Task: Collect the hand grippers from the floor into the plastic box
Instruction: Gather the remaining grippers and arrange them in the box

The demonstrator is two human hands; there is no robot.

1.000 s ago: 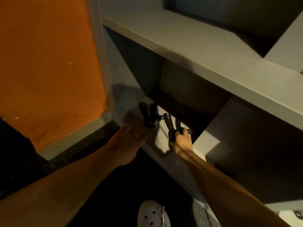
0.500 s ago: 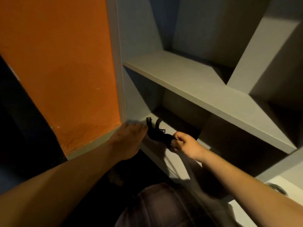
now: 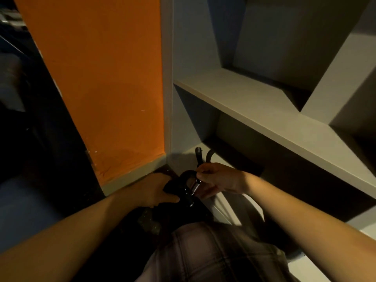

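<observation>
Two black hand grippers are in my hands, low in front of a grey shelf unit. My right hand [image 3: 218, 181] pinches one hand gripper [image 3: 200, 156] whose two handles stick up above my fingers. My left hand [image 3: 151, 190] is closed around the handle of a second hand gripper [image 3: 186, 189], whose metal spring shows between my hands. Both hands nearly touch. The plastic box is out of view.
The grey shelf unit [image 3: 264, 123] fills the right side, its bottom shelf just behind my hands. An orange wall panel [image 3: 105, 78] stands to the left above a pale baseboard. The floor [image 3: 50, 159] is dark. My checked shorts [image 3: 213, 255] show at the bottom.
My right hand has drawn the hand grippers off the bottom shelf toward me. My left hand, open before, has closed on one of them. The camera has tilted up.
</observation>
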